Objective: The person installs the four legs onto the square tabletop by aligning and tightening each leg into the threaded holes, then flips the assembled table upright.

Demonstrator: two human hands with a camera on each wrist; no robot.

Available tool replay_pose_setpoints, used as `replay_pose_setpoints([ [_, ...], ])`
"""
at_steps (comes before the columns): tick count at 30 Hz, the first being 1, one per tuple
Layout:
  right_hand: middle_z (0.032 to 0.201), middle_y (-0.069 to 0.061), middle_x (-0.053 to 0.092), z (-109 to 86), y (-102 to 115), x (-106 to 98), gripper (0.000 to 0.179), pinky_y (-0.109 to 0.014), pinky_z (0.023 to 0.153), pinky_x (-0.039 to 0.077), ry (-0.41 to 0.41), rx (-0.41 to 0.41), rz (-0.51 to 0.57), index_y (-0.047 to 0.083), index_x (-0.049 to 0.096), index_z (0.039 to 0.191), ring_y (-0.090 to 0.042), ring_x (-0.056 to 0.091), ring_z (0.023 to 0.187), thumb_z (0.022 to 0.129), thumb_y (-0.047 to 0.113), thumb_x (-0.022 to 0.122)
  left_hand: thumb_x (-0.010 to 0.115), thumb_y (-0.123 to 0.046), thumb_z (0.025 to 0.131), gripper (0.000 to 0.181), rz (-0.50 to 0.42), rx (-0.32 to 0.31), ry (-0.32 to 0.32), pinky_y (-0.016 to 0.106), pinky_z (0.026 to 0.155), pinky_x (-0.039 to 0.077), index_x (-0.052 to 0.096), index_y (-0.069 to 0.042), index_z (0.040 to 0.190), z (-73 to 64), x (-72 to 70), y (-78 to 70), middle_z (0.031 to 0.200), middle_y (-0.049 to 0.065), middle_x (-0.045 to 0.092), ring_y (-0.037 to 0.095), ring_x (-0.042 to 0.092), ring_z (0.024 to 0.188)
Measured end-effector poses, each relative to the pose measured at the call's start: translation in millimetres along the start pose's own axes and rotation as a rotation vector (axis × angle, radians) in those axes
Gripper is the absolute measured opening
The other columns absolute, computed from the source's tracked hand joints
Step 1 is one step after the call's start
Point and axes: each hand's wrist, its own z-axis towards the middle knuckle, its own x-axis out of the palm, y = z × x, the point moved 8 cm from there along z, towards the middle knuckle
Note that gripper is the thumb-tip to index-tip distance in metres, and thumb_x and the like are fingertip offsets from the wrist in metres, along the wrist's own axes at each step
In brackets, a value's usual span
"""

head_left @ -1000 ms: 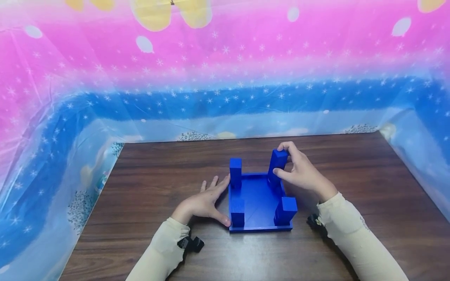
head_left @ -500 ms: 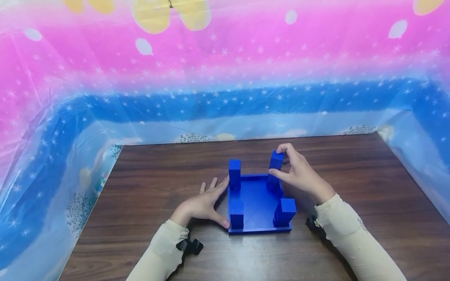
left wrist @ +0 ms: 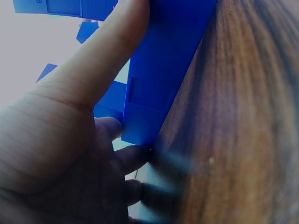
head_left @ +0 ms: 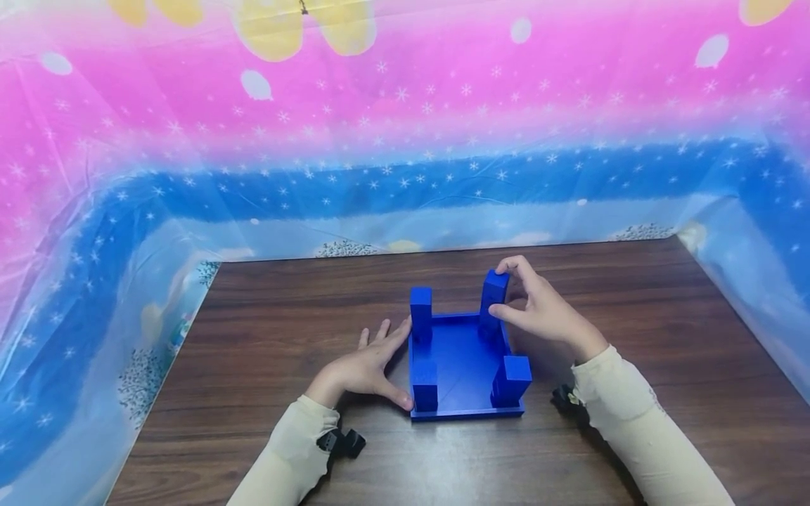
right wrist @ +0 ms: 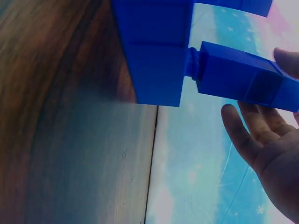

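A square blue tray-like base (head_left: 460,369) with a low rim lies on the table, with blue square posts at its corners. My right hand (head_left: 545,306) pinches the far right post (head_left: 495,299) near its top, thumb on the near side and fingertips at the top. In the right wrist view, a narrow ridged neck (right wrist: 191,63) joins this post to the base. My left hand (head_left: 363,365) rests spread against the base's left side, thumb by the near left post (head_left: 425,388) and index finger by the far left post (head_left: 421,313). Its thumb presses the outer wall in the left wrist view.
The near right post (head_left: 512,379) stands below my right hand. A brown wood-grain table (head_left: 285,302) surrounds the base. Behind its far edge hangs a pink and blue patterned cloth (head_left: 405,176). Black straps with small devices (head_left: 342,441) sit at both wrists.
The far right post has turned slightly in my right hand, its thumb shifting left across it and then back a little. The left hand and the base have stayed in place.
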Motion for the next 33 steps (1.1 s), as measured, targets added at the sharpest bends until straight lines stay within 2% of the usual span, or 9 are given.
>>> replay_pose_setpoints([
  [6, 0.131, -0.017, 0.058, -1.5, -2.1, -4.4, 0.048, -0.035, 0.084, 0.061, 0.013, 0.06, 0.078, 0.007, 0.042, 0.133, -0.033, 0.065, 0.101, 0.098, 0.0, 0.073, 0.092, -0.064, 0.07, 0.146, -0.038, 0.03, -0.009, 0.061, 0.122, -0.02, -0.002, -0.016, 0.171, -1.2, -0.5, -1.3, 0.178, 0.009, 0.002, 0.035, -0.019, 0.16],
  [12, 0.147, -0.022, 0.052, -0.7, -1.5, -7.8, 0.053, -0.031, 0.087, 0.059, 0.025, 0.04, 0.132, 0.002, 0.042, 0.139, -0.032, 0.055, 0.128, 0.096, -0.005, 0.071, 0.095, -0.057, 0.07, 0.146, -0.008, 0.009, -0.006, 0.06, 0.123, -0.019, -0.002, -0.014, 0.17, 0.2, -0.7, -0.6, 0.178, 0.008, 0.001, 0.033, -0.018, 0.16],
  [14, 0.153, -0.023, 0.049, -0.4, -1.8, -7.8, 0.059, -0.03, 0.086, 0.06, 0.036, 0.017, 0.139, 0.001, 0.039, 0.145, -0.029, 0.054, 0.129, 0.095, -0.01, 0.068, 0.096, -0.054, 0.071, 0.145, 0.004, -0.001, -0.003, 0.059, 0.123, -0.019, -0.002, -0.014, 0.17, 0.8, -0.5, 0.0, 0.178, 0.006, 0.001, 0.032, -0.018, 0.16],
  [19, 0.153, -0.028, 0.051, -0.1, -2.1, -6.5, 0.072, -0.029, 0.084, 0.058, 0.064, -0.037, 0.148, 0.003, 0.032, 0.158, -0.009, 0.057, 0.13, 0.094, -0.017, 0.059, 0.096, -0.049, 0.072, 0.143, 0.021, -0.017, 0.004, 0.058, 0.123, -0.02, -0.002, -0.015, 0.17, 1.1, -0.1, -0.5, 0.177, 0.004, 0.0, 0.03, -0.019, 0.16],
  [22, 0.153, -0.029, 0.052, 0.4, -3.1, -4.9, 0.072, -0.026, 0.09, 0.055, 0.088, -0.046, 0.176, 0.003, 0.029, 0.161, -0.003, 0.057, 0.132, 0.096, -0.016, 0.054, 0.096, -0.049, 0.073, 0.142, 0.024, -0.017, 0.004, 0.058, 0.123, -0.02, -0.001, -0.014, 0.171, 0.5, -0.3, -1.4, 0.177, 0.005, 0.0, 0.03, -0.019, 0.16],
  [24, 0.153, -0.03, 0.05, 0.7, -4.5, -2.7, 0.071, -0.025, 0.095, 0.054, 0.115, -0.041, 0.203, 0.004, 0.027, 0.163, -0.008, 0.057, 0.133, 0.098, -0.016, 0.05, 0.096, -0.049, 0.073, 0.143, 0.023, -0.016, 0.004, 0.058, 0.123, -0.02, -0.002, -0.015, 0.17, 0.5, -0.3, -1.2, 0.177, 0.004, 0.0, 0.03, -0.019, 0.16],
  [27, 0.155, -0.032, 0.047, 0.6, -7.6, 1.5, 0.074, -0.026, 0.101, 0.053, 0.157, -0.017, 0.246, 0.006, 0.023, 0.165, -0.025, 0.055, 0.14, 0.099, -0.014, 0.047, 0.096, -0.051, 0.072, 0.144, 0.02, -0.006, 0.002, 0.058, 0.123, -0.02, -0.002, -0.014, 0.17, 0.6, -0.3, -0.7, 0.177, 0.006, 0.0, 0.031, -0.019, 0.16],
  [30, 0.155, -0.034, 0.045, 0.5, -10.1, 4.2, 0.076, -0.027, 0.101, 0.053, 0.177, 0.001, 0.251, 0.008, 0.021, 0.167, -0.04, 0.051, 0.141, 0.099, -0.013, 0.046, 0.096, -0.054, 0.071, 0.145, 0.016, 0.003, -0.001, 0.06, 0.124, -0.019, -0.001, -0.012, 0.17, 1.1, 0.1, 0.4, 0.177, 0.008, 0.001, 0.033, -0.018, 0.16],
  [33, 0.154, -0.036, 0.046, 0.7, -11.6, 4.8, 0.075, -0.027, 0.101, 0.053, 0.177, 0.014, 0.254, 0.006, 0.021, 0.166, -0.046, 0.049, 0.14, 0.098, -0.014, 0.047, 0.095, -0.054, 0.07, 0.146, 0.012, 0.0, 0.0, 0.059, 0.124, -0.019, -0.002, -0.012, 0.17, 0.9, 0.2, 1.0, 0.177, 0.008, 0.0, 0.032, -0.018, 0.16],
])
